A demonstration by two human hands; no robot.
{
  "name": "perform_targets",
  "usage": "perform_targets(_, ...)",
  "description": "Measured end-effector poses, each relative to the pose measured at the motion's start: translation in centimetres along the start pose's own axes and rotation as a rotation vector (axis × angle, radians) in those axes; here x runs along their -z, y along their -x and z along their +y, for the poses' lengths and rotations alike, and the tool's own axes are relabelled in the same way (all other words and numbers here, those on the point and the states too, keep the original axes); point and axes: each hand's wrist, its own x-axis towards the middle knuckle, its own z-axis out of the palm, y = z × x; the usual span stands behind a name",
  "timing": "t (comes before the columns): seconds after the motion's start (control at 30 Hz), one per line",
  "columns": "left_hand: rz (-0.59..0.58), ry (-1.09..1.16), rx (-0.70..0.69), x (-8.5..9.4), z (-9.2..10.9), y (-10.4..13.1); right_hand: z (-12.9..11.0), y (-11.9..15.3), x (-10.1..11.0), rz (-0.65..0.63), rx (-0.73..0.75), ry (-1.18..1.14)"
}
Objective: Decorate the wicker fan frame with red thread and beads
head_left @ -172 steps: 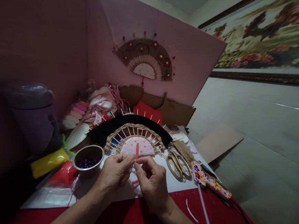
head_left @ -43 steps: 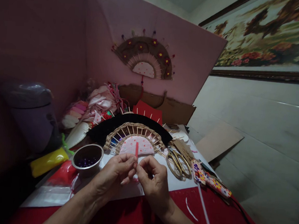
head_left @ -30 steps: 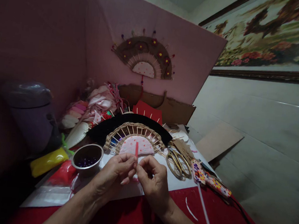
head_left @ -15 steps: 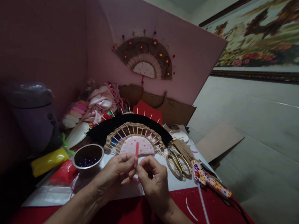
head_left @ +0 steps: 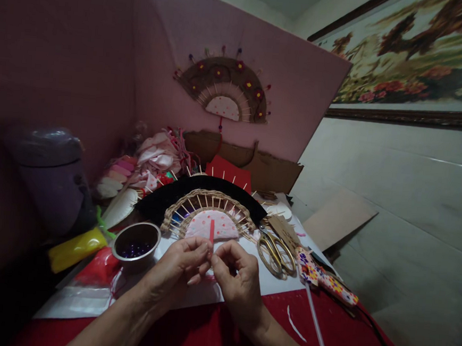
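A narrow red strip (head_left: 212, 229) stands up from between my fingertips, in front of a half-round fan. My left hand (head_left: 186, 260) is closed in a pinch at the strip's lower part. My right hand (head_left: 239, 275) pinches at the same spot, thumb and forefinger together; the strip's lower end is hidden by the fingers. Behind them lies the fan, with a white, pink-dotted half-round base (head_left: 198, 225), a woven cord band (head_left: 213, 197), thin sticks and a black outer band (head_left: 154, 201). Neither hand appears to touch the fan.
Left of my hands stands a metal bowl (head_left: 119, 239) of dark beads, beside yellow (head_left: 77, 249) and red (head_left: 97, 269) packets. Gold-handled scissors (head_left: 270, 253) and a flower-patterned glue gun (head_left: 326, 284) lie to the right. A finished fan (head_left: 229, 71) hangs on the pink board (head_left: 293, 92).
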Motion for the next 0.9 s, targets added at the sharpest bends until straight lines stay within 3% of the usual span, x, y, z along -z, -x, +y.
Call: perform_targets(0.9,0.006,0.011,-0.002,-0.1,-0.07,-0.02,0.16,0.03,-0.01,-0.007,-0.005,-0.018)
